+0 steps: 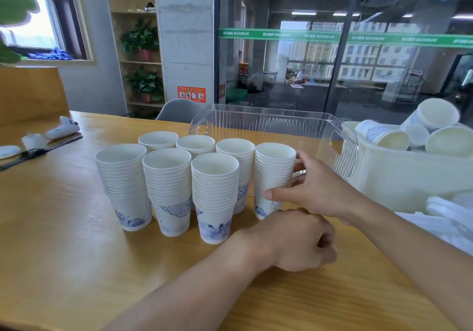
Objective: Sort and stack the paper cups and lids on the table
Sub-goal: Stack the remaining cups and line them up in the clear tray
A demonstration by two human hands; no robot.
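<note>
Right hand (316,186) grips the rightmost cup stack (273,177), thumb low on its side, fingers round the far side. Left hand (297,241) is a closed fist holding nothing, resting on the table (64,254) just in front of that stack. Six more stacks stand close together to the left, w/ bare tabletop in front. Clear tray (268,123) sits behind; white bin (409,172) w/ loose cups at right edge.

Bright even daylight, reflections on the glass wall (332,49), wide-angle bowing and soft blur toward the edges.
</note>
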